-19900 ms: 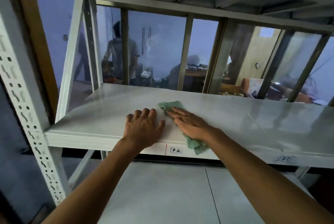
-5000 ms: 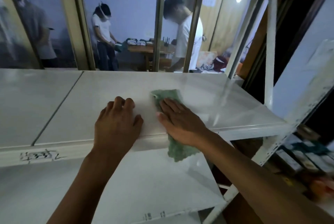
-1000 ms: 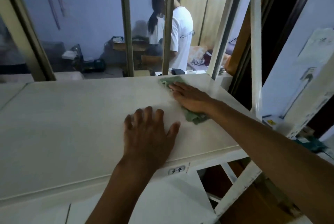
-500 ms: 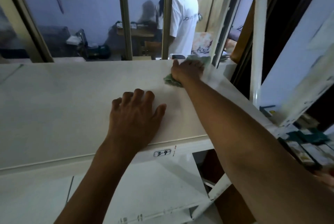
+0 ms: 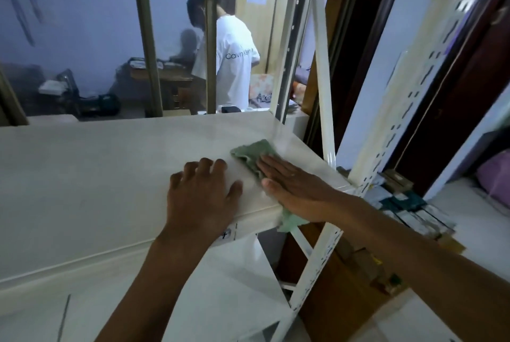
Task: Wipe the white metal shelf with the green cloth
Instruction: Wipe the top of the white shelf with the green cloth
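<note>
The white metal shelf [image 5: 91, 176] runs across the view at chest height. The green cloth [image 5: 252, 152] lies near its right end, one corner hanging over the front edge. My right hand [image 5: 292, 187] lies flat on the cloth, fingers straight and pointing left and away, palm pressing it onto the shelf. My left hand [image 5: 200, 194] rests palm down on the bare shelf just left of the cloth, fingers slightly curled, holding nothing.
White perforated uprights [image 5: 324, 71] stand at the shelf's right end. A lower shelf [image 5: 220, 300] sits beneath. Behind the glass partition a person in a white T-shirt [image 5: 234, 65] stands at a desk. Stacked boxes [image 5: 408, 209] lie at the right.
My right hand has pulled the cloth from the shelf's far edge back toward the front right corner. The left hand has stayed flat on the shelf.
</note>
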